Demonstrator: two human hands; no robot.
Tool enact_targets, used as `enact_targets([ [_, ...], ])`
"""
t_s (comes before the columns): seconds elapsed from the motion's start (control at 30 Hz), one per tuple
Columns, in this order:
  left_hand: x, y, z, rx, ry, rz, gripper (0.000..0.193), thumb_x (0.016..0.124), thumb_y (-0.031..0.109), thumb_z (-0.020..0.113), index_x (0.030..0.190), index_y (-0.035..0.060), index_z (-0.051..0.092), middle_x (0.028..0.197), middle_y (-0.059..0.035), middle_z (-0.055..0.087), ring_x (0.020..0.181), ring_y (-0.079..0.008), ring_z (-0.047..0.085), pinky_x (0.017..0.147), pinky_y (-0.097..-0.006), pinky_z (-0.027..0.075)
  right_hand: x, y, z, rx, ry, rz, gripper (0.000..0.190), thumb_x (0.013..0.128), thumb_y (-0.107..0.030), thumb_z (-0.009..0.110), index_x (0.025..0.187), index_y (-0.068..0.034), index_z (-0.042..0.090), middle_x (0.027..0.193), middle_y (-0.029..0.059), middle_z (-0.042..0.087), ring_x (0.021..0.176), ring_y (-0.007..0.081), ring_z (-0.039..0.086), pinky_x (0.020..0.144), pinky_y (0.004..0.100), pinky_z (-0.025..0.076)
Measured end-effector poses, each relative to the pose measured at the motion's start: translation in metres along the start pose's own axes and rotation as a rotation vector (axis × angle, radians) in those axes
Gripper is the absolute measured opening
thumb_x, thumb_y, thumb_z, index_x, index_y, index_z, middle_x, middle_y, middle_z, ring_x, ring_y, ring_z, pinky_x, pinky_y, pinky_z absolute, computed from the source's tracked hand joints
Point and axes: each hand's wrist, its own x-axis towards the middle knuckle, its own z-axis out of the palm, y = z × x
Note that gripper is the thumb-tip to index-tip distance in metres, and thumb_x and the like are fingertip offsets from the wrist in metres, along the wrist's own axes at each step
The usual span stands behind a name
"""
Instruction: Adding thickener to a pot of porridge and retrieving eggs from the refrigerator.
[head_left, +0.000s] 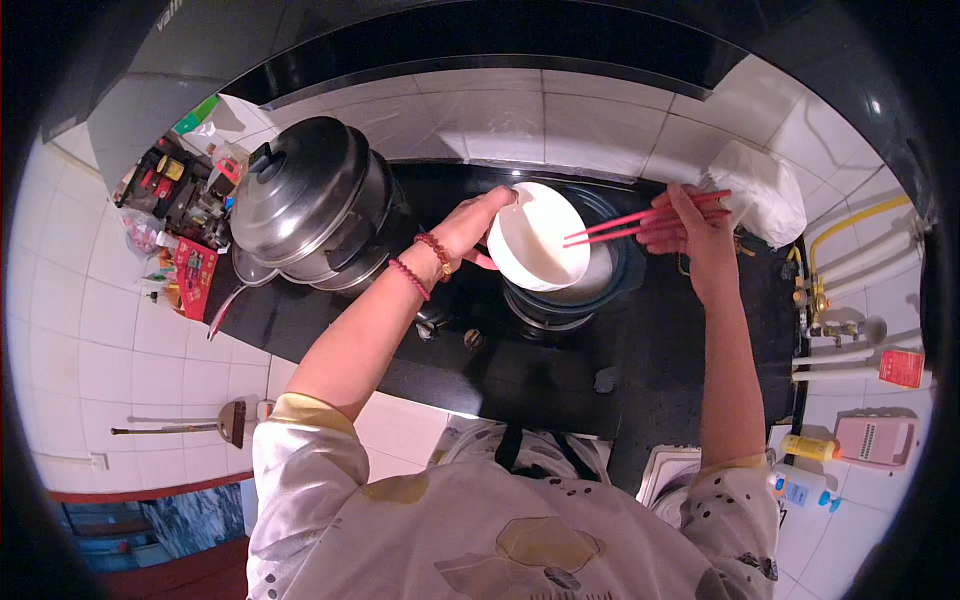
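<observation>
My left hand (480, 223) grips the rim of a white bowl (534, 232), thumb over the edge, and holds it tilted above a dark blue pot (630, 266). Pale liquid lies inside the bowl. In my right hand (694, 232) is a pair of red chopsticks (637, 223), their tips inside or just over the bowl. The pot stands on the stove (465, 300); a whitish, cloudy content (598, 271) shows in it beside the bowl, while the bowl hides the rest.
Left of the bowl stands a large lidded metal steamer (315, 202), with a long-handled pan (255, 274) beside it. Jars and packets (180, 180) crowd the far left corner. A white plastic bag (754, 191) sits right of the pot, near a yellow gas hose (855, 225). A range hood (487, 67) overhangs the stove.
</observation>
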Motion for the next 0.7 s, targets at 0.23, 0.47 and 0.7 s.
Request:
enact_targets([
  [0.23, 0.014, 0.005, -0.012, 0.092, -0.003, -0.06, 0.064, 0.085, 0.058, 0.039, 0.127, 0.0116, 0.053, 0.117, -0.0097, 0.062, 0.103, -0.0212, 0.059, 0.08, -0.0433, 0.049, 0.028, 0.004, -0.007, 0.038, -0.188, -0.076, 0.032, 0.094, -0.033, 0.059, 0.093, -0.001, 0.064, 0.078, 0.0117, 0.069, 0.065, 0.0195, 0.069, 0.057, 0.0285, 0.057],
  [0.47, 0.025, 0.005, -0.015, 0.173, -0.119, -0.123, 0.071, 0.081, 0.064, 0.04, 0.132, 0.0162, 0.051, 0.123, -0.0082, 0.06, 0.102, -0.0208, 0.058, 0.075, -0.0394, 0.048, 0.042, 0.017, -0.008, 0.108, -0.206, -0.063, 0.03, 0.093, -0.028, 0.061, 0.095, 0.001, 0.066, 0.082, 0.0116, 0.07, 0.065, 0.0201, 0.069, 0.057, 0.0296, 0.057],
  [0.7, 0.035, 0.004, -0.02, 0.194, -0.307, -0.154, 0.071, 0.081, 0.067, 0.042, 0.131, 0.0173, 0.053, 0.12, -0.0076, 0.062, 0.097, -0.0209, 0.061, 0.072, -0.0382, 0.049, 0.043, 0.021, -0.004, 0.139, -0.103, -0.055, 0.032, 0.092, -0.031, 0.062, 0.094, 0.0, 0.067, 0.08, 0.011, 0.07, 0.066, 0.0196, 0.069, 0.058, 0.0284, 0.057],
])
